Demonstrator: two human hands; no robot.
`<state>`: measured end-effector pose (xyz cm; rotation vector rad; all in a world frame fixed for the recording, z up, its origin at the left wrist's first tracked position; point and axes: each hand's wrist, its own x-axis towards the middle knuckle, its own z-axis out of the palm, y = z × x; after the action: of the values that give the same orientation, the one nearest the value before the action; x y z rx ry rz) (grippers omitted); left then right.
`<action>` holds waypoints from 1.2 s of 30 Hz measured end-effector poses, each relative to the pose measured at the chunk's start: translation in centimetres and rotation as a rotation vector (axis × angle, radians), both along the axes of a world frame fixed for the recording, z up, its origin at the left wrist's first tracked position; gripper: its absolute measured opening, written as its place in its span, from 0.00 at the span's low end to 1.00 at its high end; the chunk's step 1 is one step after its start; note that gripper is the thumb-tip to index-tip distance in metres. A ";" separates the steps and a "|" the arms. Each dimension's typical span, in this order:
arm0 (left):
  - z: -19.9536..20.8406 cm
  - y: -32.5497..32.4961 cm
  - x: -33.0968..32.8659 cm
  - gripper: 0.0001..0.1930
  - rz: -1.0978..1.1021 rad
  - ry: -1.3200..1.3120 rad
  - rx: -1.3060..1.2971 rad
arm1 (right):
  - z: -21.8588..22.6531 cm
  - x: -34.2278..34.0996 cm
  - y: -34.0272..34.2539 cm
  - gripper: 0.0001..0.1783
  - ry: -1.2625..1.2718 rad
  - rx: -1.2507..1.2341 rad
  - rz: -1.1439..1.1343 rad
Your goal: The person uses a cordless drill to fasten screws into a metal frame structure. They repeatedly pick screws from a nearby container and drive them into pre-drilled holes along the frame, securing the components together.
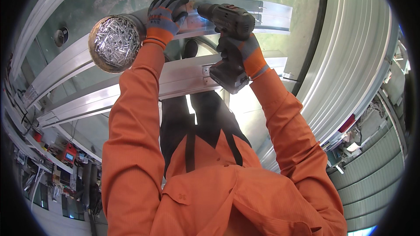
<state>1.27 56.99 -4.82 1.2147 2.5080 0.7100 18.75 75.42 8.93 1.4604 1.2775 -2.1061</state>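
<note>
My right hand (pixel 239 50), in a grey and orange glove, is closed round the grip of a dark cordless drill (pixel 234 19). The drill's nose points left at the far aluminium profile (pixel 273 15), where a patch of light falls on the metal. Just left of that nose, my gloved left hand (pixel 165 17) lies over the same profile with its fingers curled round it; anything small under the fingertips is hidden. Beside my left wrist stands a round tub (pixel 92 46) full of small silvery fasteners (pixel 116 41), apparently rivets. A nearer aluminium profile (pixel 183 76) runs below both hands.
Long pale profiles (pixel 350 48) are stacked along the right side. A dark strip (pixel 316 39) runs beside them. At lower left are a red device with a small screen (pixel 69 155) and assorted tools. A small round object (pixel 61 36) lies at upper left.
</note>
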 end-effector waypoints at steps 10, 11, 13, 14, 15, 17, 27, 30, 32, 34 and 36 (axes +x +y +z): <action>0.3 -0.2 0.5 0.26 0.045 -0.038 0.067 | -2.4 -2.9 -0.3 0.13 -0.161 0.117 0.234; 0.1 -0.4 0.5 0.26 0.041 -0.025 0.062 | -1.8 -3.1 -0.4 0.13 -0.188 0.093 0.212; -0.1 -0.2 0.5 0.26 0.027 0.000 0.056 | -0.4 -3.5 -0.3 0.13 -0.241 0.048 0.161; 0.0 0.0 0.5 0.25 0.026 0.005 0.066 | -0.8 -3.0 -0.2 0.13 -0.230 0.091 0.202; 0.1 0.1 0.5 0.24 0.025 0.010 0.077 | -1.7 -2.0 -0.3 0.13 -0.220 0.134 0.243; 0.7 0.3 0.5 0.22 0.029 0.018 0.074 | -1.0 -2.5 -0.6 0.14 -0.218 0.366 0.493; 1.7 0.8 0.2 0.20 0.033 -0.007 0.152 | 4.2 -9.8 -1.3 0.22 -0.442 0.663 1.295; 1.9 0.9 0.3 0.21 0.035 -0.028 0.127 | 5.4 -11.0 -1.5 0.24 -0.518 0.613 1.396; 2.4 0.9 0.2 0.19 0.041 -0.030 0.127 | 6.1 -11.6 -1.9 0.28 -0.544 0.601 1.406; 2.0 0.7 0.3 0.19 0.054 0.006 0.131 | 6.1 -11.7 -2.2 0.30 -0.577 0.576 1.395; 1.8 0.7 0.3 0.19 0.057 -0.017 0.140 | 6.4 -11.8 -2.3 0.28 -0.573 0.594 1.393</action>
<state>1.54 57.74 -3.05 1.1806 2.5239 0.9198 6.92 73.15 15.29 0.7088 1.8572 -0.4053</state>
